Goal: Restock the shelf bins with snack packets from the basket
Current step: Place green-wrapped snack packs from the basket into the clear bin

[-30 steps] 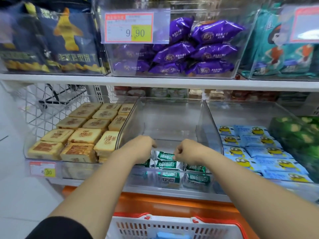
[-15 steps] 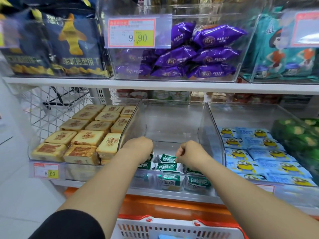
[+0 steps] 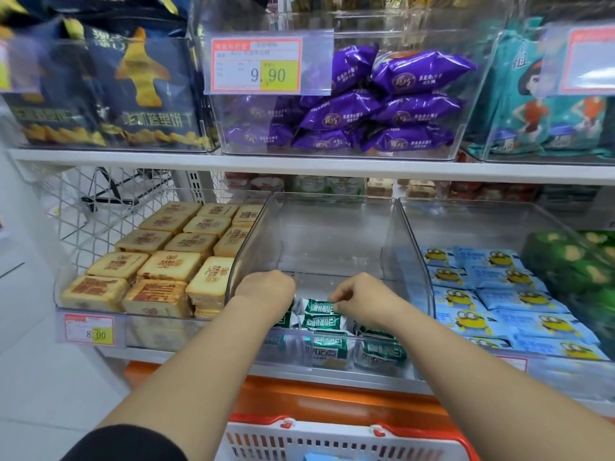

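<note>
From the head camera, the left hand (image 3: pixel 266 289) reaches into the clear plastic middle shelf bin (image 3: pixel 332 234). Its fingers curl down out of sight, so I cannot tell whether it holds anything. The right hand (image 3: pixel 364 299), fingers curled, pinches the edge of the topmost green-and-white foil snack packet (image 3: pixel 320 307), which lies on others at the bin's front. The white slatted basket with red rim (image 3: pixel 332 442) sits below.

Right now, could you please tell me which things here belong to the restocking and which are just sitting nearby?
In the job: green packets, middle clear bin, basket, left hand, right hand.
Just nearby: purple packets, tan biscuit packs, blue packets, 9.90 price tag.
</note>
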The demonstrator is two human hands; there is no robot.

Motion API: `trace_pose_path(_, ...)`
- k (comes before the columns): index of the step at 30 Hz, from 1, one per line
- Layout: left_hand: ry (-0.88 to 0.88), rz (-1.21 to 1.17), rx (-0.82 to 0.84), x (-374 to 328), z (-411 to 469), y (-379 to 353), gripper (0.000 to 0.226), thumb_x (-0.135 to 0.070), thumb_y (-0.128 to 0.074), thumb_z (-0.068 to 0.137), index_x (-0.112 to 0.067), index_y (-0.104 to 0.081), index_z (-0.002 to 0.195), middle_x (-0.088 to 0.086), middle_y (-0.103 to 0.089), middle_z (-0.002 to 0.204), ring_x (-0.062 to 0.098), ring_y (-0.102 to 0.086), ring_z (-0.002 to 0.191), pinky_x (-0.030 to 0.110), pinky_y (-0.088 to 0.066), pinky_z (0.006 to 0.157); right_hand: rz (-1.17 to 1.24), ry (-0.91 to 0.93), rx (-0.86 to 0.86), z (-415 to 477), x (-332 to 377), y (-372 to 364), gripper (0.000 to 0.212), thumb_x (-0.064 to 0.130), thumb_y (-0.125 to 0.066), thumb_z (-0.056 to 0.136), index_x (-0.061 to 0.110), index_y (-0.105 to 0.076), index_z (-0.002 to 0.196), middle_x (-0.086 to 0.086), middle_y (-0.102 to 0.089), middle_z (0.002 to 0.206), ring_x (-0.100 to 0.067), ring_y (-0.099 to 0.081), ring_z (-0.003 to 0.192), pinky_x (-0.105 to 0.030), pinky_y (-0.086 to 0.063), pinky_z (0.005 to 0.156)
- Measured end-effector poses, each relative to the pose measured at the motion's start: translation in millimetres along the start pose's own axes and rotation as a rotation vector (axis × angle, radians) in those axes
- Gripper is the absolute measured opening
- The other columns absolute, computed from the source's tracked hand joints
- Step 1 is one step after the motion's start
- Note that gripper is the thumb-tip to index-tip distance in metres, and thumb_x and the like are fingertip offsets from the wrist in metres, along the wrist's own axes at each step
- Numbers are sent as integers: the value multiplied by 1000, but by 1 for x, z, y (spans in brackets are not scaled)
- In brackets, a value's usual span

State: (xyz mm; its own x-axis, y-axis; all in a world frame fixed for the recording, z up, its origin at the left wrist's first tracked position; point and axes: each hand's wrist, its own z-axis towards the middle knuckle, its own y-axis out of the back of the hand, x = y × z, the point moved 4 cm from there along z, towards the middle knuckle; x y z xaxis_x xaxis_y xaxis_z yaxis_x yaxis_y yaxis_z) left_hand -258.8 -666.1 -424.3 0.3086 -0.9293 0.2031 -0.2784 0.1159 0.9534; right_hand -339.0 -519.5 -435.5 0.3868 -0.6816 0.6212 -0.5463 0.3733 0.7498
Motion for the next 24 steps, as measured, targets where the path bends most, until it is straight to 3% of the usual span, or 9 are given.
trace_pose_path(3,-10,-3,28,-2,-2,4,65,18,-43,82,-15,-57,137,16,-59,131,38,-62,111,42,-51,86,46,7,23,-2,2,2,19,16,-63,95,17,-74,111,2,-69,118,-9,-62,90,-18,-44,71)
trace_pose_path(5,-27,-43,38,-4,-5,9,69,18,-40,83,-18,-52,141,16,-55,137,37,-60,115,41,-52,92,56,-1,33,-4,0,2,22,13,-60,96,19,-73,113,1,-67,126,-11,-62,101,-19,-44,80)
trace_pose_path(8,-109,-265,58,-7,-8,8,72,17,-37,88,-25,-47,146,6,-56,140,26,-57,121,31,-48,87,56,6,47,-8,0,3,29,7,-55,96,19,-73,115,1,-63,133,-12,-61,112,-18,-42,84)
trace_pose_path(11,-164,-500,41,-8,-8,6,54,1,-43,93,-27,-56,138,-2,-56,141,15,-57,120,28,-47,95,43,21,66,-12,0,4,34,5,-50,97,18,-70,122,1,-61,136,-12,-59,114,-15,-42,83)
trace_pose_path(14,-163,-601,31,-11,-7,5,41,-19,-52,95,-26,-60,134,-4,-58,139,13,-57,119,31,-46,102,39,11,63,-12,-2,7,39,7,-48,98,16,-60,134,-3,-56,141,-17,-58,119,-22,-43,93)
trace_pose_path(16,-168,-599,-6,-12,-6,4,35,-29,-58,96,-27,-63,130,-5,-62,131,12,-60,110,31,-49,98,-40,-10,69,-11,-4,11,39,5,-43,97,10,-60,132,-8,-59,136,-24,-57,120,-26,-45,96)
trace_pose_path(18,-159,-592,-42,-12,-5,1,29,-30,-61,96,-27,-66,125,-5,-66,123,11,-62,99,29,-52,90,-210,-41,127,-12,-4,13,32,0,-40,95,2,-65,115,-14,-64,117,-31,-57,114,-29,-49,87)
trace_pose_path(21,-151,-591,-74,-12,-4,-2,25,-24,-63,96,-27,-68,121,-5,-66,120,9,-61,93,24,-50,83,-465,-48,219,-15,-4,14,38,1,-44,93,-2,-56,129,-18,-58,132,-32,-57,121,-41,-49,101)
trace_pose_path(24,-153,-586,-88,-12,-2,-2,23,-23,-65,95,-27,-69,117,-6,-67,118,8,-60,92,23,-50,82,-600,-30,211,-14,-3,12,43,0,-50,90,2,-53,134,-15,-59,131,-31,-59,118,-40,-51,99)
